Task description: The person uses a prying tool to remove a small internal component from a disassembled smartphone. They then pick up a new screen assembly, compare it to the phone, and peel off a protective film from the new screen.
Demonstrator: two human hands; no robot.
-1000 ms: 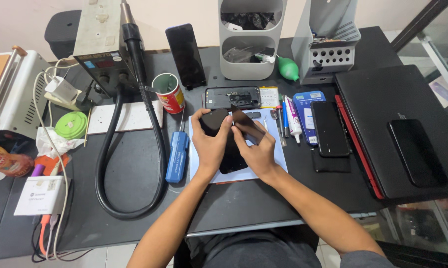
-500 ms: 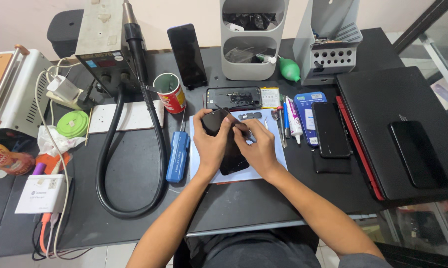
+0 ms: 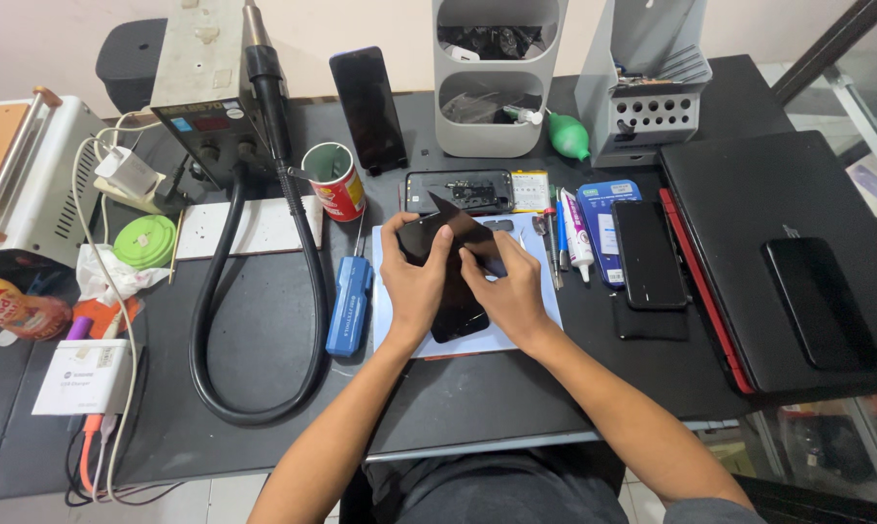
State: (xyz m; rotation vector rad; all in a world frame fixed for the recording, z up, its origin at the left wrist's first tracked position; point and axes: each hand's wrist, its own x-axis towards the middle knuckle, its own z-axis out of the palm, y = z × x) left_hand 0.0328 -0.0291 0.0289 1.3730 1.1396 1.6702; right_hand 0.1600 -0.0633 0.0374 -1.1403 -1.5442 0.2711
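Left hand: fingers closed over the phone, pinning it on the blue mat.
Right hand: fingers pinched a dark film (corner lifted clear).
Tabletop: screwdriver beside.

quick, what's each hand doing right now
Left hand: closed on the black phone, thumb on top.
Right hand: peeling a thin black film off it.

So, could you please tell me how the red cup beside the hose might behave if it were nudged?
The red cup stands upright, taller than wide, and looks empty, so it is probably light and apt to tip. Being round, it would likely roll once down. The black hose runs close beside it and might stop it.
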